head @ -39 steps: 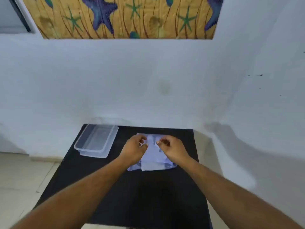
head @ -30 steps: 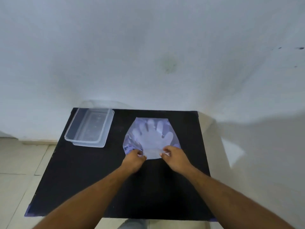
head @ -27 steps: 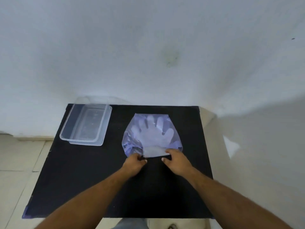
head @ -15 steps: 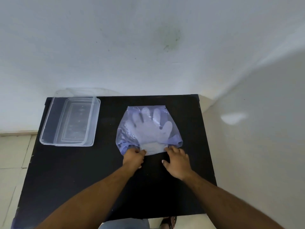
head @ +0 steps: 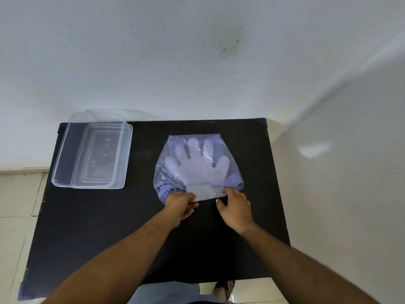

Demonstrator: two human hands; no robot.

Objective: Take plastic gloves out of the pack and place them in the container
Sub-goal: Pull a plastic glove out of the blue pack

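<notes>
A bluish see-through pack (head: 166,172) lies flat on the black table (head: 109,227), with a stack of clear plastic gloves (head: 197,167) showing inside it, fingers pointing away from me. The gloves' cuff end sticks out of the pack's near opening. My left hand (head: 180,205) pinches that cuff end at its left corner. My right hand (head: 235,207) rests at the right corner with fingertips on the cuff edge, fingers loosely spread. An empty clear rectangular container (head: 92,154) stands at the table's far left corner.
White walls (head: 197,62) close in behind the table and along its right side. A tiled floor (head: 17,205) lies to the left. My sandalled foot (head: 225,288) shows under the table's near edge.
The view has tilted down from the wall onto the table. My hands slid from the middle of the pack back to its near opening, and the left now pinches the cuff end.
</notes>
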